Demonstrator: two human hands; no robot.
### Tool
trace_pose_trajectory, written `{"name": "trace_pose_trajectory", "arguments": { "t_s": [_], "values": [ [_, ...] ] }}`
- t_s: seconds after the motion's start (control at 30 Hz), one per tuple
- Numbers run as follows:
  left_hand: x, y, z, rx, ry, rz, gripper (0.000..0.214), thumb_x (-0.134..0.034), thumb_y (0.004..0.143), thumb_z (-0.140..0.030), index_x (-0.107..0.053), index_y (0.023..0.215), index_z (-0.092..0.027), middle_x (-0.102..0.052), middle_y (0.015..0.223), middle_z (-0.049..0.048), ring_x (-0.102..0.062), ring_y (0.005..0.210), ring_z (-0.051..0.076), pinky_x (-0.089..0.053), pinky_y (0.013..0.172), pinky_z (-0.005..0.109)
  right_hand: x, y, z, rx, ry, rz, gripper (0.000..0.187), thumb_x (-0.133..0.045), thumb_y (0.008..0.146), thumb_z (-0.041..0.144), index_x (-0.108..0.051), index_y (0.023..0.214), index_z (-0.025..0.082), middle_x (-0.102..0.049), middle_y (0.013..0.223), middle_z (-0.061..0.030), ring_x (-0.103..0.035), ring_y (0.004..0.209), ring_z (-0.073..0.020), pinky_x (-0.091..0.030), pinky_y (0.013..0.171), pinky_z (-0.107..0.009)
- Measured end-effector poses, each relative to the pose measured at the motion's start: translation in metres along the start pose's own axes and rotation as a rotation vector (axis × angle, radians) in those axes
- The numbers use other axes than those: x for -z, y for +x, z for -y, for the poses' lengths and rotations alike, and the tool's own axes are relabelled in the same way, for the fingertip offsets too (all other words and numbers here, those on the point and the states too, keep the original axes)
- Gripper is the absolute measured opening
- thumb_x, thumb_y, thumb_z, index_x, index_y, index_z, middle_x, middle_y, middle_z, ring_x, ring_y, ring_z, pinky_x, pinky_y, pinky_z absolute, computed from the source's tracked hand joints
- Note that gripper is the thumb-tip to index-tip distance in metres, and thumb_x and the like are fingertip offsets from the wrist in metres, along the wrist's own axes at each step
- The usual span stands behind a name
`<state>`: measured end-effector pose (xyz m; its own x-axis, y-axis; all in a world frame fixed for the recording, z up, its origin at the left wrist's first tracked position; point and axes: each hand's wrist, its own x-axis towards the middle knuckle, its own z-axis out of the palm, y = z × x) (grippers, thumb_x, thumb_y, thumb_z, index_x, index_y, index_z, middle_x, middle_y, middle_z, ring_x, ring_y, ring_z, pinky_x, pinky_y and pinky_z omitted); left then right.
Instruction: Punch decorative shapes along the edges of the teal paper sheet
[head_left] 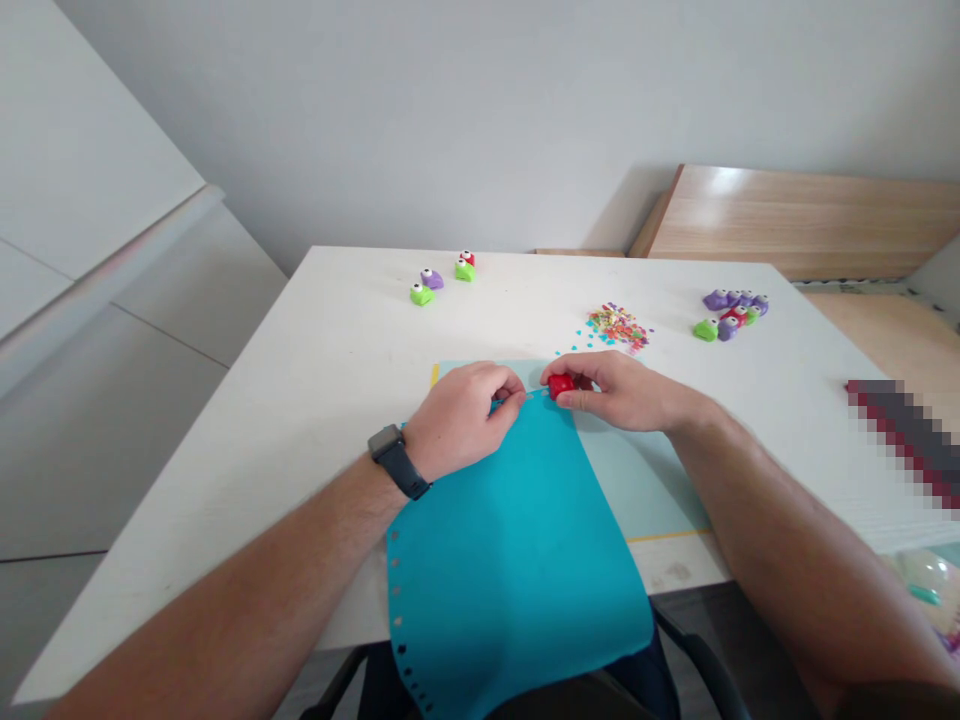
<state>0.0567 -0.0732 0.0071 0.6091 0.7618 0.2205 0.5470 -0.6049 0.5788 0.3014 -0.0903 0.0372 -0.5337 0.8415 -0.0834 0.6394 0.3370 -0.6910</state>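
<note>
A large turquoise sheet [517, 540], paper or thin foam, hangs over the table's front edge toward my lap. Small punched holes run down its left edge. At the far edge of the sheet, my left hand [476, 410] pinches it between thumb and fingers. Just to the right, my right hand [611, 388] grips a small red craft punch [560, 386] at the sheet's far right corner. Whether the sheet's edge lies inside the punch is hard to make out. Behind my right hand lies a pile of colourful punched-out confetti [619, 327], with turquoise bits scattered beside it.
Several small green, purple and red punches [706, 330] stand at the far right of the white table [300, 420]. More punches [422, 294] are at the far left. A pale mat [660, 490] lies under the sheet. A pixelated dark object [911, 435] is at the right edge.
</note>
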Motion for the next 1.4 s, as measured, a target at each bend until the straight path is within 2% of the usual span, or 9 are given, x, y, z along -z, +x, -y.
{"name": "trace_pose_trajectory", "arguments": {
  "t_s": [0.2,0.6,1.1,1.4],
  "values": [
    [-0.0001,0.0001,-0.0004,0.001,0.001,0.004,0.016,-0.056,0.094,-0.027,-0.068,0.089,-0.019,-0.069,0.086,0.0035,-0.063,0.082,0.019,-0.046,0.076,0.033,-0.0018,0.0005,0.0011,-0.004,-0.01,0.01,0.024,-0.059,0.092,0.03,-0.068,0.111,0.02,-0.067,0.089,-0.0007,-0.056,0.079,-0.0144,-0.042,0.075,-0.027],
    [-0.0009,0.0,-0.0002,0.014,-0.002,0.01,0.016,-0.056,0.095,-0.028,-0.068,0.089,-0.019,-0.068,0.086,0.002,-0.063,0.082,0.018,-0.046,0.076,0.032,-0.0063,0.0026,-0.0006,0.006,-0.026,-0.053,0.017,-0.062,0.089,0.024,-0.069,0.104,0.018,-0.066,0.088,-0.0009,-0.055,0.077,-0.0133,-0.04,0.074,-0.026],
    [-0.0009,0.0007,0.0011,0.009,-0.008,0.009,0.016,-0.056,0.095,-0.028,-0.068,0.09,-0.019,-0.069,0.087,0.0028,-0.063,0.083,0.018,-0.047,0.077,0.033,-0.0102,0.0061,-0.0051,-0.003,-0.044,-0.057,0.021,-0.062,0.088,0.021,-0.07,0.107,0.019,-0.067,0.089,-0.0012,-0.055,0.078,-0.0137,-0.039,0.074,-0.026],
    [-0.0005,0.0,0.0007,0.007,-0.002,0.004,0.016,-0.055,0.095,-0.027,-0.068,0.089,-0.019,-0.069,0.086,0.0025,-0.063,0.082,0.018,-0.047,0.075,0.033,-0.0048,0.0035,-0.0033,0.028,-0.057,-0.027,0.026,-0.058,0.094,0.034,-0.067,0.111,0.017,-0.067,0.093,-0.0035,-0.057,0.08,-0.0147,-0.042,0.075,-0.027]
  ]
}}
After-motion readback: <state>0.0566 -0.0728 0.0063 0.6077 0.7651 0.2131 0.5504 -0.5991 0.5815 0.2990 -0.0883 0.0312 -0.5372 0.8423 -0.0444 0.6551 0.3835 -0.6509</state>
